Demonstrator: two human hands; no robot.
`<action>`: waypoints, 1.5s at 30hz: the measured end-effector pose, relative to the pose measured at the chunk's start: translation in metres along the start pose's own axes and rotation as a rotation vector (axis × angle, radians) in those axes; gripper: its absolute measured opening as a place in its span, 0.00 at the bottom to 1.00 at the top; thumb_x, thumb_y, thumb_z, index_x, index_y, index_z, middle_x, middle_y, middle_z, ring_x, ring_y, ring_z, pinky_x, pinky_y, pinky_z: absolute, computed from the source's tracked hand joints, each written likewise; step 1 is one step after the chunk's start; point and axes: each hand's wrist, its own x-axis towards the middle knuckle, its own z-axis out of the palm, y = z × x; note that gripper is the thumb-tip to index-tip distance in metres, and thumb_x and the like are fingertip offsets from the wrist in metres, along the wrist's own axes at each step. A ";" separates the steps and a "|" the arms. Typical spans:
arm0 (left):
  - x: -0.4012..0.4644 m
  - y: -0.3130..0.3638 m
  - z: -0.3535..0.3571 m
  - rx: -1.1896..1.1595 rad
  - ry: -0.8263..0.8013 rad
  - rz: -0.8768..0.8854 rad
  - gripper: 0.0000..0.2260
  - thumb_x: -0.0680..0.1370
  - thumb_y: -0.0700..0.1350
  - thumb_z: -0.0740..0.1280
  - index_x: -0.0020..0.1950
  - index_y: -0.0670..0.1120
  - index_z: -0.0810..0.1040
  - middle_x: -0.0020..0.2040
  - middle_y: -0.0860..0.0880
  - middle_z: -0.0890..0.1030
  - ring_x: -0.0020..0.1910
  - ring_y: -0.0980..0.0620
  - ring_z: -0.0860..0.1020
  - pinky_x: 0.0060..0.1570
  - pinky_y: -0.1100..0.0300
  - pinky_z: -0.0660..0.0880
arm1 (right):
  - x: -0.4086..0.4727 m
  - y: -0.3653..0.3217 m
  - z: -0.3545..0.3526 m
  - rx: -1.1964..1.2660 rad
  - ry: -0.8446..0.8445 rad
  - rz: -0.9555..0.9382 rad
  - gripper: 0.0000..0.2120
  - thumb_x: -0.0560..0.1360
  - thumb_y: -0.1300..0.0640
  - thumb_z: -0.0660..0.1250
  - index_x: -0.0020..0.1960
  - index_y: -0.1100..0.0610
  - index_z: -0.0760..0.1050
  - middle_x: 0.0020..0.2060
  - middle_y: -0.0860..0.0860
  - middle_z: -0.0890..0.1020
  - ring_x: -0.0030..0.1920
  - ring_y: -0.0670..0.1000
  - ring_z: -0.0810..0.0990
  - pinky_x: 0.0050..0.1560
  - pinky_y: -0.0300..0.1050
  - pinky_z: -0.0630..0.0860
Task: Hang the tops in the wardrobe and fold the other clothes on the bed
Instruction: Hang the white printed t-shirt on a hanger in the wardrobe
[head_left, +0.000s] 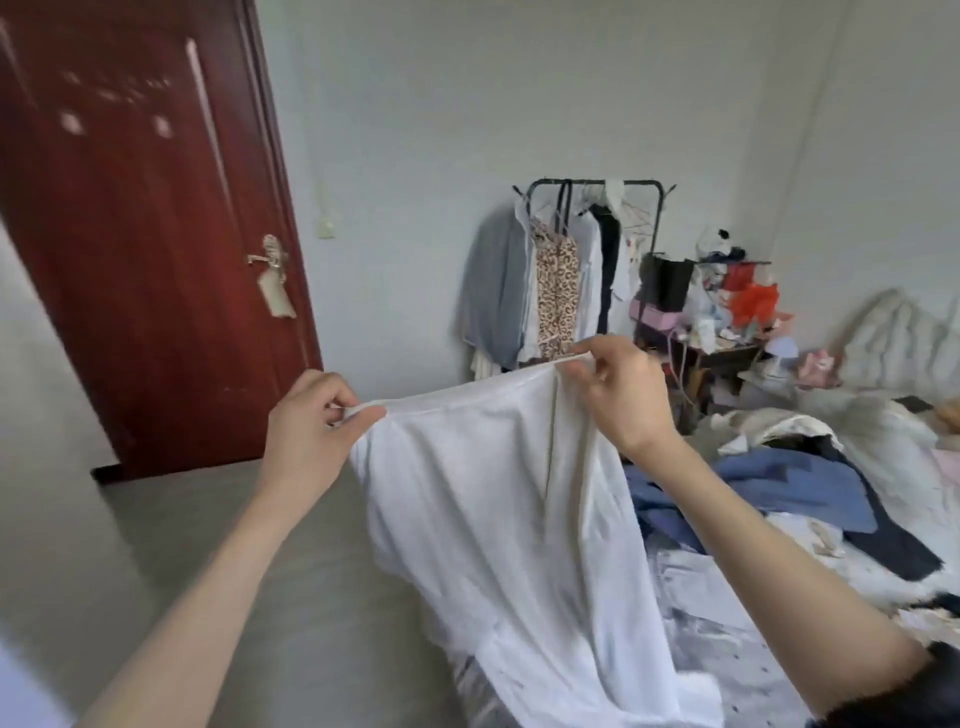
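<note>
A white garment (498, 499) hangs in front of me, stretched by its top edge between both hands. My left hand (311, 431) pinches the left end of that edge. My right hand (618, 389) pinches the right end, a little higher. The cloth drapes down onto the bed (737, 639) at the lower right. A pile of blue, dark and pale clothes (795, 478) lies on the bed to the right. A black clothes rack (587, 260) with several hung garments stands against the far wall behind the white garment.
A dark red door (140, 223) stands at the left. Grey floor (218, 519) stretches between me and the rack. A cluttered small table (727, 322) sits right of the rack, beside the bed's head end.
</note>
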 end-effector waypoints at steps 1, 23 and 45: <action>-0.005 -0.008 -0.019 0.021 0.017 -0.043 0.08 0.69 0.36 0.75 0.37 0.36 0.76 0.40 0.43 0.74 0.36 0.49 0.74 0.43 0.55 0.74 | 0.000 -0.014 0.014 0.015 -0.054 -0.022 0.08 0.74 0.55 0.67 0.50 0.57 0.81 0.46 0.54 0.83 0.47 0.57 0.80 0.41 0.42 0.66; -0.243 -0.016 -0.195 0.282 0.034 -0.917 0.09 0.74 0.40 0.71 0.36 0.47 0.74 0.32 0.53 0.76 0.32 0.55 0.73 0.36 0.61 0.71 | -0.082 -0.211 0.207 0.604 -0.927 -0.743 0.06 0.72 0.61 0.70 0.45 0.54 0.85 0.39 0.48 0.77 0.41 0.50 0.76 0.47 0.46 0.70; -0.327 0.009 -0.344 0.411 0.722 -0.935 0.07 0.72 0.43 0.73 0.35 0.46 0.78 0.31 0.54 0.78 0.32 0.59 0.73 0.38 0.66 0.70 | -0.266 -0.442 0.221 1.083 -1.212 -0.876 0.04 0.74 0.62 0.69 0.46 0.57 0.83 0.41 0.48 0.74 0.40 0.44 0.73 0.45 0.31 0.65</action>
